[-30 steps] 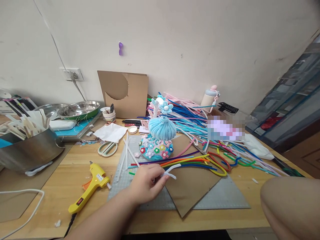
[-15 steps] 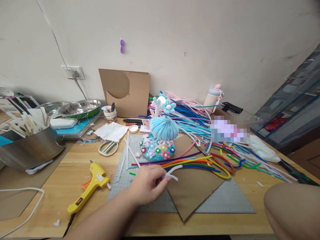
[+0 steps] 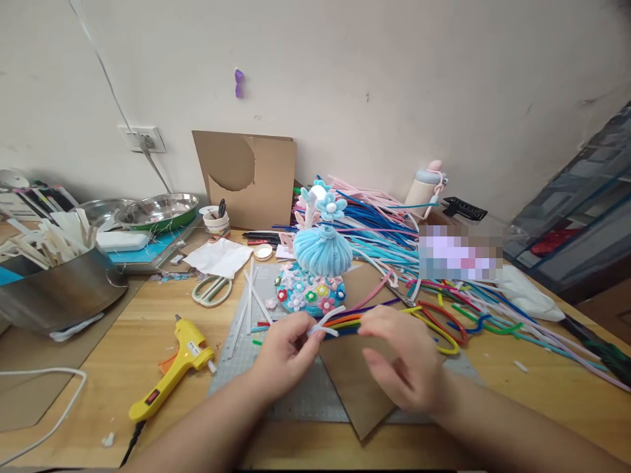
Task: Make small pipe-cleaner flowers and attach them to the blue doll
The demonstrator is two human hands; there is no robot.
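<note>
My left hand pinches a pale white pipe cleaner, whose two ends fork out to the right of the fingertips. To its right, my right hand hangs over the cardboard piece, thumb and fingers apart with nothing between them. Just behind the hands stands a light blue pleated pouch shape on a round base covered with small flowers. A blue flower rises above it. Rainbow-coloured pipe cleaners lie partly hidden behind the hands.
A yellow glue gun and scissors lie at the left, near a metal pot of sticks. Many pipe cleaners spread across the back right. Pliers and a grey cutting mat are close by.
My right hand has come in from the right edge to beside my left hand, its fingers apart. My left hand has risen slightly, still pinching the pale pipe cleaner.
</note>
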